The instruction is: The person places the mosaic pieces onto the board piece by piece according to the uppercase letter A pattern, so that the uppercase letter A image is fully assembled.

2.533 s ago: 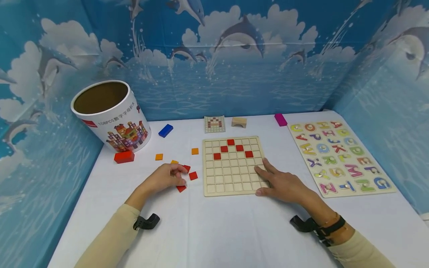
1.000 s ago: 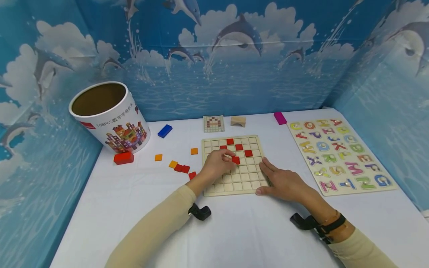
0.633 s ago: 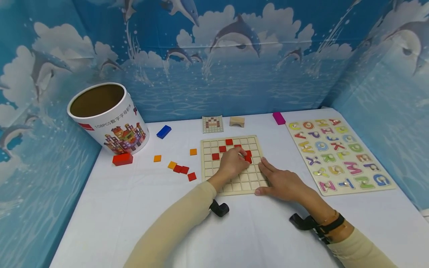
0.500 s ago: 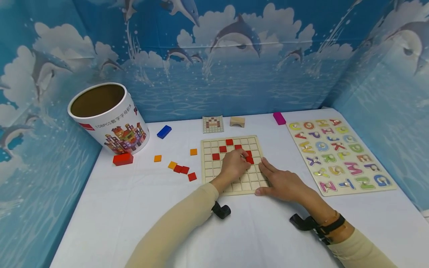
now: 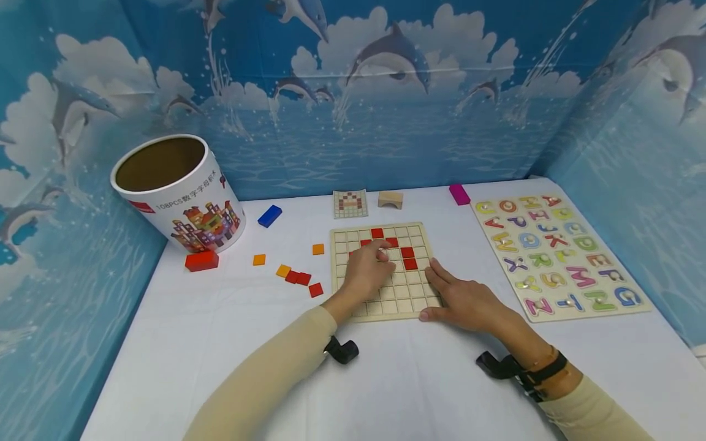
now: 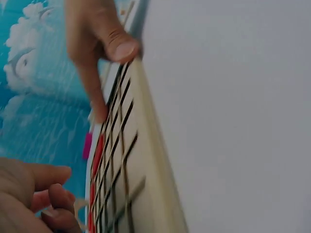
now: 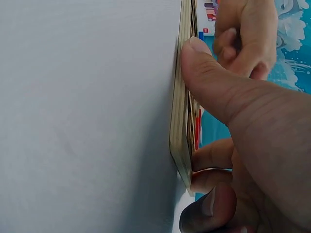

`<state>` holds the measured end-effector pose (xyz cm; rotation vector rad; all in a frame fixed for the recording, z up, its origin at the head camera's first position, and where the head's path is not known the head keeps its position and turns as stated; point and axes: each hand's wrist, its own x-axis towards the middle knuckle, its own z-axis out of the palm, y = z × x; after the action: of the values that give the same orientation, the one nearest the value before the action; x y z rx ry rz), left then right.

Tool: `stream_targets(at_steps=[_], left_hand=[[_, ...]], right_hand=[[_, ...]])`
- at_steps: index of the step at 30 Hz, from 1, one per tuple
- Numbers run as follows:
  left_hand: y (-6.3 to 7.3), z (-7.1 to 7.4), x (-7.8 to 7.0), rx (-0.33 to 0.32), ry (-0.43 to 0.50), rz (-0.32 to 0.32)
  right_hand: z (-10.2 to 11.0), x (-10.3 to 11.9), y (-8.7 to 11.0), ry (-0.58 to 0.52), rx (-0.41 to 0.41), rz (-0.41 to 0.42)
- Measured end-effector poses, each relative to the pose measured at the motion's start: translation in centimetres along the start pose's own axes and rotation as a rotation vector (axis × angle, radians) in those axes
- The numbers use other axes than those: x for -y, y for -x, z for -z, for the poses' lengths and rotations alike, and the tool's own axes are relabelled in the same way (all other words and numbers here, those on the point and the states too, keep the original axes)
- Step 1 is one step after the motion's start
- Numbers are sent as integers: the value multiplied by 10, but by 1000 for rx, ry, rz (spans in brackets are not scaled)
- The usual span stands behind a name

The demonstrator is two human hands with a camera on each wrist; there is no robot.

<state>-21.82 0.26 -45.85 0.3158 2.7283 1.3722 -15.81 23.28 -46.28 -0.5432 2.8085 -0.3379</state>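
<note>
A square wooden grid board lies mid-table with several red tiles set in its upper cells. Among them, two red tiles sit one below the other on the right. My left hand hovers over the board's left half, fingers loosely bent and holding nothing; it partly hides tiles beneath. My right hand rests at the board's lower right corner, its thumb against the near edge and its fingers spread along the right side. Left of the board lie several loose red tiles and orange tiles.
A small pattern card and a wooden arch block stand behind the board. Further left are a large bucket, a blue block and a red block. At right lie a magenta block and a letter puzzle.
My left hand carried a red tile from the loose ones to the board, left it below the rightmost red tile, and has drawn back leftward. My right hand stays at the board's corner.
</note>
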Motion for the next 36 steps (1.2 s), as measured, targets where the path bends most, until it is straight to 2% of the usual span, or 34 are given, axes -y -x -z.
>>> stream_targets(at_steps=[4, 8, 10, 13, 17, 21, 23, 26, 32, 36], left_hand=[[12, 45, 30, -11, 87, 50], [29, 83, 68, -57, 92, 139], [40, 97, 85, -70, 84, 172], [54, 111, 101, -56, 72, 194], [65, 117, 105, -5, 15, 146], [67, 115, 101, 47, -114, 88], [66, 112, 98, 61, -175, 79], [65, 110, 94, 64, -217, 80], [65, 108, 92, 52, -213, 68], [65, 108, 95, 55, -148, 57]], right_hand=[[2, 1, -1, 0, 12, -5], [4, 2, 0, 10, 12, -10], [4, 2, 0, 11, 9, -7], [5, 2, 1, 14, 7, -7], [5, 2, 1, 18, 4, -8], [3, 3, 0, 15, 2, -2], [2, 2, 0, 12, 2, 0], [1, 2, -1, 10, 0, 3], [1, 1, -1, 17, -6, 9], [2, 1, -1, 17, -8, 8]])
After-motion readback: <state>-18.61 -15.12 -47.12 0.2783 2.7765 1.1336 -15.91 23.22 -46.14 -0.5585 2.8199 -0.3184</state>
